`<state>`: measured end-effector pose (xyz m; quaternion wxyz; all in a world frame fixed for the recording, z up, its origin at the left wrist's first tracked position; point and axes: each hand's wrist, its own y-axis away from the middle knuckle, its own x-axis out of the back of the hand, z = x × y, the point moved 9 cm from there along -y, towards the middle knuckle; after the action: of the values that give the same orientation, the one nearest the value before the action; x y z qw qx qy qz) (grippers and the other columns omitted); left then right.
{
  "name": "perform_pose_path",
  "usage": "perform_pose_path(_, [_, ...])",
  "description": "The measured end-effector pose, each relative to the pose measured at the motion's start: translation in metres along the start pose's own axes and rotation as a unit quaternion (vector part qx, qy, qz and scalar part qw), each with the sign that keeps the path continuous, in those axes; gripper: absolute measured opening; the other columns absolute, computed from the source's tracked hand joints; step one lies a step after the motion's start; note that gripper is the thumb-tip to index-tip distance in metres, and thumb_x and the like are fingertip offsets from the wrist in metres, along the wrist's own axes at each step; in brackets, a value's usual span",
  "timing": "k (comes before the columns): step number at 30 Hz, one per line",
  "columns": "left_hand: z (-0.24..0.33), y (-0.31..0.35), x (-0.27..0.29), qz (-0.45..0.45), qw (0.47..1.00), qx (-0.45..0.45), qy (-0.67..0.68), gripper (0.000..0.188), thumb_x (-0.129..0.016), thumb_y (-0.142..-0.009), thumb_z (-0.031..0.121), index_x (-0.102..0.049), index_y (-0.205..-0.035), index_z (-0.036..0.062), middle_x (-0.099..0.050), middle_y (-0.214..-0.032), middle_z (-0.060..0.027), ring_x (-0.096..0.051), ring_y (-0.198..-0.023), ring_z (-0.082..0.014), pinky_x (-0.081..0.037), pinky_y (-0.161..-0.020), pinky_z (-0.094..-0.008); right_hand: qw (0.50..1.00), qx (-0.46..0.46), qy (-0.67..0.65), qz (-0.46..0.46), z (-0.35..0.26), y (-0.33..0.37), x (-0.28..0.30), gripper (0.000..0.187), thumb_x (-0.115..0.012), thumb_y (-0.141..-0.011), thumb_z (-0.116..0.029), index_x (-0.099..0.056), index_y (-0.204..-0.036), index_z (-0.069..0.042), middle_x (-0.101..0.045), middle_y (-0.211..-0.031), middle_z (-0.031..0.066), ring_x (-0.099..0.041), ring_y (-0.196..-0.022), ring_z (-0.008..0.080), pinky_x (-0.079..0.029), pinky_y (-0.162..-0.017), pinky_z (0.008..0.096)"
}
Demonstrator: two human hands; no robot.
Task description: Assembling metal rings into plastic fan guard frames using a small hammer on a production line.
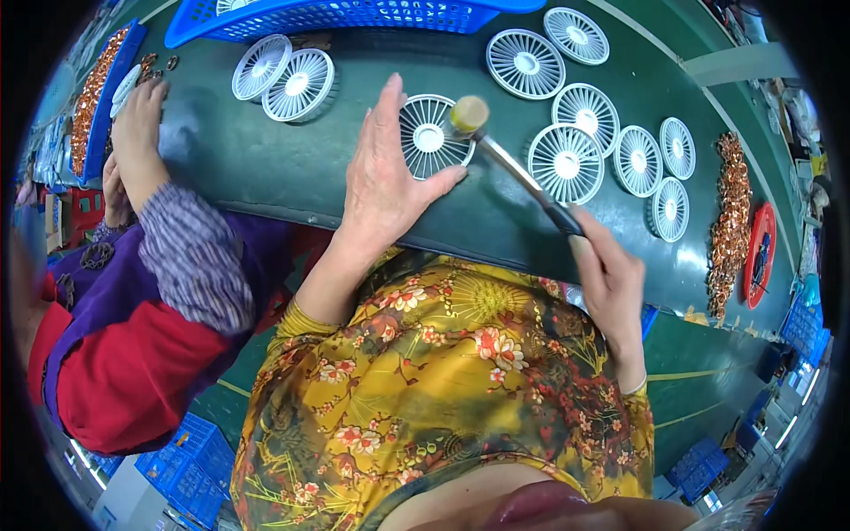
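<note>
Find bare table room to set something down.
Bare green table shows below the paired discs, between the co-worker's arm and your left hand; less between the blue basket and the disc beside that hand. Crowded: right of the hammer head, where white discs cluster.

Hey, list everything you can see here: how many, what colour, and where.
Spoked discs: at least 11, white, across the bench
Hammer: 1, yellowish head, dark grip, centre
Basket: 1, blue, top
Shiny pieces: two heaps, copper-coloured, far left and right
Tray: 1, blue, far left
Dish: 1, red, far right
Crates: at least three, blue, lower left and right
Workbench: 1, green, centre
Co-worker: 1, red and purple clothing, left
Background clutter: too small to count
Floral top: 1, yellow, lower centre
Left hand: 1, bare, beside a disc
Right hand: 1, bare, gripping the hammer
</note>
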<state>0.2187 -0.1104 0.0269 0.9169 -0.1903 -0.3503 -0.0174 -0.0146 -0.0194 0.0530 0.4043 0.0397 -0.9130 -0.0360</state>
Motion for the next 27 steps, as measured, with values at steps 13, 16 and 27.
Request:
perform_pose_path(13, [-0.015, 0.004, 0.048, 0.117, 0.993, -0.025, -0.023, 0.057, -0.075, -0.077, 0.013, -0.053, -0.128, -0.0005, -0.057, -0.125, -0.0206, -0.055, -0.116, -0.0332, -0.042, -0.100, -0.0379, 1.000, 0.021, -0.010, 0.011, -0.004, -0.021, -0.008, 0.027, -0.062, -0.090, -0.013, -0.064, -0.116, -0.006, -0.068, -0.098, 0.0192, -0.068, -0.073, 0.0323, -0.052, -0.063, 0.0344])
perform_pose_path(16, [-0.041, -0.009, 0.083, 0.187, 0.977, -0.002, -0.105, 0.054, -0.073, -0.082, 0.023, -0.052, -0.125, -0.0029, -0.052, -0.126, -0.0249, -0.052, -0.116, -0.0391, -0.043, -0.097, -0.0434, 0.997, 0.022, -0.033, -0.062, -0.018, -0.018, -0.020, 0.026, -0.062, -0.090, -0.015, -0.065, -0.115, -0.007, -0.068, -0.099, 0.0177, -0.068, -0.073, 0.0322, -0.052, -0.065, 0.0349])
perform_pose_path(27, [-0.030, 0.004, 0.034, 0.075, 0.991, 0.009, -0.107, 0.047, -0.083, -0.068, 0.024, -0.058, -0.100, 0.0012, -0.042, -0.131, -0.0340, -0.043, -0.121, -0.0482, -0.039, -0.101, -0.0498, 0.997, -0.014, -0.048, 0.061, 0.013, -0.017, 0.003, 0.027, -0.060, -0.093, -0.013, -0.064, -0.119, -0.005, -0.063, -0.074, 0.0119, -0.052, -0.057, 0.0090, -0.044, -0.056, 0.0243])
